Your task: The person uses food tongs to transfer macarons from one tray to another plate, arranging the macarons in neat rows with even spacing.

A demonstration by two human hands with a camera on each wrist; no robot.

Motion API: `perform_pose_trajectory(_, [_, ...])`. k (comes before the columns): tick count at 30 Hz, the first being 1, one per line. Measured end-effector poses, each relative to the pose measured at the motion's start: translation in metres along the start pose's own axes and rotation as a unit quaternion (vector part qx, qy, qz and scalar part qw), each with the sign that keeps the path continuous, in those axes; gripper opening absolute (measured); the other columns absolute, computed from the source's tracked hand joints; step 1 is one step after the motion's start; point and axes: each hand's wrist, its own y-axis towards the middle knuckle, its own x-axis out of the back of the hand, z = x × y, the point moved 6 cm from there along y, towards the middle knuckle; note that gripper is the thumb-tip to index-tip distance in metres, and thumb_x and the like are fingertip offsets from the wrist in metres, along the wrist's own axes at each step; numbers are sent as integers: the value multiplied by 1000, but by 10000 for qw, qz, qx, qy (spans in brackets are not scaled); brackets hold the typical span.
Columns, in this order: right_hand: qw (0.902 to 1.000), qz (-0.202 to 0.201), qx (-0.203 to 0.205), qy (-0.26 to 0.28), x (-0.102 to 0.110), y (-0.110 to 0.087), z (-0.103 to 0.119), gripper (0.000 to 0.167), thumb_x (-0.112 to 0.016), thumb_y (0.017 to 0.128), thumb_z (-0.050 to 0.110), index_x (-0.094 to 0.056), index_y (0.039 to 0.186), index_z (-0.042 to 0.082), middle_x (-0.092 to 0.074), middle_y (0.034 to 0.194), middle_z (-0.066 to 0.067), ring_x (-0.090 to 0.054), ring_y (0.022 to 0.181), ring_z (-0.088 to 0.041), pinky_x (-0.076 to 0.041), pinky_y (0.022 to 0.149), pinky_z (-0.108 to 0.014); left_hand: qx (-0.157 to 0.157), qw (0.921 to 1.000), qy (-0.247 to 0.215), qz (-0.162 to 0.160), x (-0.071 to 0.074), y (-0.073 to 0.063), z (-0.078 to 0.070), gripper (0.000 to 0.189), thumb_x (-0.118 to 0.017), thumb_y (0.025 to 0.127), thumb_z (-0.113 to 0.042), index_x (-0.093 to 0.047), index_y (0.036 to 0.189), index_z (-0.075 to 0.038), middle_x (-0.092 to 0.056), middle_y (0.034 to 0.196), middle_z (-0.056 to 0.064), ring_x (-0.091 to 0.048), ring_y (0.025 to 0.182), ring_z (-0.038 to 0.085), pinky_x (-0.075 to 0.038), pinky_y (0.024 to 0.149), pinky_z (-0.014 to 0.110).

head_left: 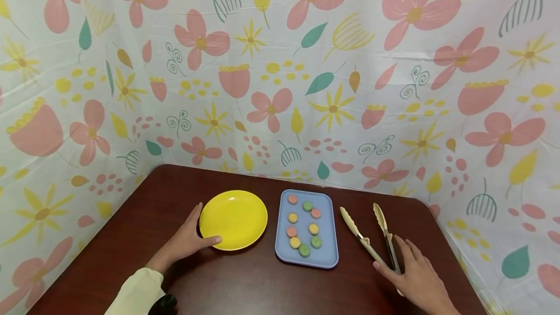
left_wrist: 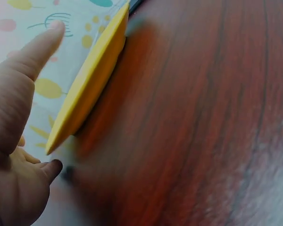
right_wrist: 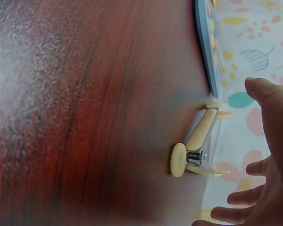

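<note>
At the left of the table, my left hand [head_left: 190, 238] is beside the round yellow plate [head_left: 235, 218], thumb extended near its front rim, the other fingers along its left side. The left wrist view shows a gap between the thumb and the plate's edge [left_wrist: 87, 84]; contact elsewhere I cannot tell. My right hand [head_left: 417, 272] hovers over the handle end of the tongs [head_left: 350, 220], fingers loosely spread. These have cream tips and metal arms standing apart. In the right wrist view the tongs [right_wrist: 203, 129] lie on the tabletop, away from the fingers.
Between plate and tongs lies a blue rectangular tray [head_left: 325, 205] bearing several small pink, yellow and green macarons [head_left: 304, 250]. The dark brown wooden table [head_left: 245, 286] meets a flower-patterned cloth [head_left: 271, 149] at its back and sides.
</note>
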Motion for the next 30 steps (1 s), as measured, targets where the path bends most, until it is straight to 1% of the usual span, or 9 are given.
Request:
perform_pose_trajectory(5, [9997, 146, -182, 115, -4, 3, -4, 108, -59, 89, 75, -27, 157, -3, -34, 149, -40, -41, 126, -66, -40, 89, -76, -108, 9992, -383, 5, -5, 2, 7, 132, -88, 78, -46, 2, 163, -2, -3, 170, 22, -15, 154, 43, -26, 117, 63])
perform_pose_trajectory(9, [9987, 282, -383, 158, -6, 7, -5, 114, -57, 88, 78, -23, 158, -5, -35, 147, -43, -41, 127, -65, -42, 90, -74, -223, 9986, -488, 12, -8, 3, 10, 132, -90, 76, -43, -1, 164, -2, -7, 169, 23, -16, 153, 44, -26, 117, 64])
perform_pose_trajectory(14, [9973, 366, -604, 202, -8, 13, -4, 119, -57, 86, 80, -22, 157, -9, -38, 142, -46, -45, 123, -64, -44, 89, -72, -321, 9989, -354, 7, -7, 2, 12, 132, -91, 76, -42, -2, 163, 1, -9, 168, 27, -17, 152, 47, -28, 115, 66])
perform_pose_trajectory(17, [9962, 443, -695, 284, -12, 16, -3, 120, -57, 86, 80, -21, 156, -11, -39, 142, -46, -46, 124, -63, -44, 90, -71, -363, 9988, -315, 1, -4, 2, 12, 131, -91, 76, -41, -3, 163, 2, -9, 167, 28, -16, 151, 49, -28, 114, 67])
perform_pose_trajectory(22, [9963, 397, -650, 396, -16, 19, -1, 120, -59, 86, 79, -24, 155, -13, -42, 140, -43, -48, 124, -60, -44, 93, -69, -288, 9995, -153, 10, -2, 1, 13, 130, -90, 76, -42, -4, 163, 3, -8, 167, 29, -14, 150, 51, -27, 113, 70])
perform_pose_trajectory(25, [9968, 328, -602, 399, -16, 20, 0, 119, -61, 86, 78, -27, 153, -15, -46, 134, -42, -51, 121, -58, -45, 93, -67, -245, 9996, -102, 49, -3, 1, 13, 131, -90, 76, -44, -3, 162, 3, -7, 167, 30, -12, 150, 52, -26, 113, 70])
perform_pose_trajectory(30, [9971, 335, -617, 296, -18, 21, 0, 123, -62, 85, 78, -29, 148, -22, -47, 128, -45, -52, 117, -59, -46, 92, -66, -185, 9998, -20, 93, -6, 2, 14, 132, -89, 76, -45, -3, 162, 5, -8, 166, 31, -12, 150, 53, -26, 113, 71])
